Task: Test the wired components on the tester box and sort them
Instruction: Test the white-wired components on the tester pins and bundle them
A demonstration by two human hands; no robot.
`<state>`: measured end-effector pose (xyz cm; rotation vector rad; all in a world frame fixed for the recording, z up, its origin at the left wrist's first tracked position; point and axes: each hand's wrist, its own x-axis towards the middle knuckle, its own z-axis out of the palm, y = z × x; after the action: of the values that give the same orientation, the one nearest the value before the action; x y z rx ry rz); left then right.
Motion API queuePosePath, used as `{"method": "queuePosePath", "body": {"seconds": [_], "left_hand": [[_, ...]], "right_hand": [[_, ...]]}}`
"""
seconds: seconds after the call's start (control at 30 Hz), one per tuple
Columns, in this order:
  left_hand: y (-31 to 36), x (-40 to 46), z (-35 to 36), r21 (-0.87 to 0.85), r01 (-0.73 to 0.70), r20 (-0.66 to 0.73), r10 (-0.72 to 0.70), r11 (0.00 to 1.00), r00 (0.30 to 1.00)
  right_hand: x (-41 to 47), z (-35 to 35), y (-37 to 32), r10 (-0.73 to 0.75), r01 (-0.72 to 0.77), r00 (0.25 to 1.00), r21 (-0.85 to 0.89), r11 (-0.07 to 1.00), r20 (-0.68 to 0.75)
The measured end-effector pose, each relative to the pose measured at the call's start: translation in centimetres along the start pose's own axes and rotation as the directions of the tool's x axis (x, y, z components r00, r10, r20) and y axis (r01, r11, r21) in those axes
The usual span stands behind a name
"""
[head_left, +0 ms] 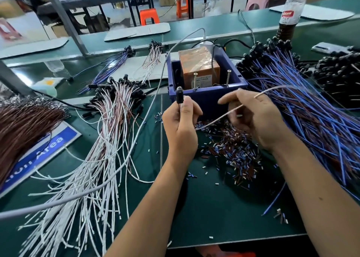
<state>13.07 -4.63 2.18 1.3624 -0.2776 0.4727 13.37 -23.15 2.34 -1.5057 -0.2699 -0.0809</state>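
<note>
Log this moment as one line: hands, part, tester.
left hand: grips black component upright | right hand: holds its wire | tester box: screws not touched | stage: pre-test

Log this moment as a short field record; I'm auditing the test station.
left hand: grips black component upright
right hand: pinches its white lead
tester box: blue, two screws upright at the front
left pile: white-wired parts
right pile: blue-wired parts
table: green, strewn with cut wire bits

Left hand [182, 118] fingers curled, pinching; right hand [257, 116] fingers curled, pinching.
</note>
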Motion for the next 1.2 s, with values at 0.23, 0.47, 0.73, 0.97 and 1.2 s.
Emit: {"method": "queuePosePath", "body": {"seconds": [0.23, 0.47, 0.73, 0.97, 1.2], "left_hand": [[0.9, 0.4, 0.2, -0.236, -0.019, -0.093, -0.003, 0.972, 0.996], [1.7, 1.2, -0.5, -0.275, -0.134, -0.187, 0.083, 0.952, 0.979], [0.7, 0.7, -0.4, 0.175, -0.202, 0.008, 0.203, 0.964, 0.979], [-1.1, 0.2, 0.4, 0.459, -0.274, 0.316, 0.133, 0.845, 0.939], [-1.7, 0.6, -0.4, 0.355, -0.116, 0.374, -0.027, 0.928, 0.927]], "right_hand": [[-0.6, 1.8, -0.2, 0.022, 0.099, 0.976, -0.535, 0.839, 0.215], [-0.5, 1.8, -0.2, 0.079, 0.098, 0.958, -0.574, 0.813, 0.274], [-0.3, 0.6, -0.6, -0.154, 0.163, 0.986, -0.472, 0.866, 0.059], [-0.6, 0.6, -1.0, -0.159, 0.130, 0.986, -0.388, 0.912, -0.042], [-0.5, 0.6, -0.9, -0.169, 0.115, 0.979, -0.370, 0.922, -0.118]]}}
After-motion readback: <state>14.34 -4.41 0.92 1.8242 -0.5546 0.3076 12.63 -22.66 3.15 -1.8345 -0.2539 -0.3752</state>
